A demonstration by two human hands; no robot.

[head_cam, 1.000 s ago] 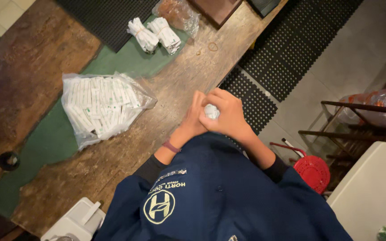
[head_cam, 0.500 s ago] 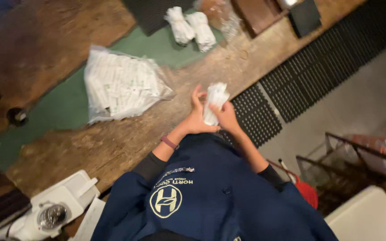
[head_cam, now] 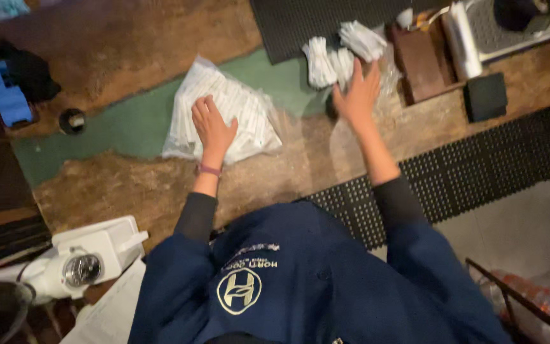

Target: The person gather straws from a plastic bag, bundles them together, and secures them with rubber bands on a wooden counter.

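Hands work apart over our worn wooden table (head_cam: 128,185): our left hand (head_cam: 212,127) lies flat and spread on the clear plastic bag of white packets (head_cam: 240,118), holding nothing, likely pinning the slippery bag where it rests half on the green mat (head_cam: 122,130). Our right hand (head_cam: 358,95) is open wide, fingers fanned, just beside the small heap of white bundles (head_cam: 338,57) at the black mat (head_cam: 307,22), which sit well apart from the bag, so loose and finished stock stay separate.
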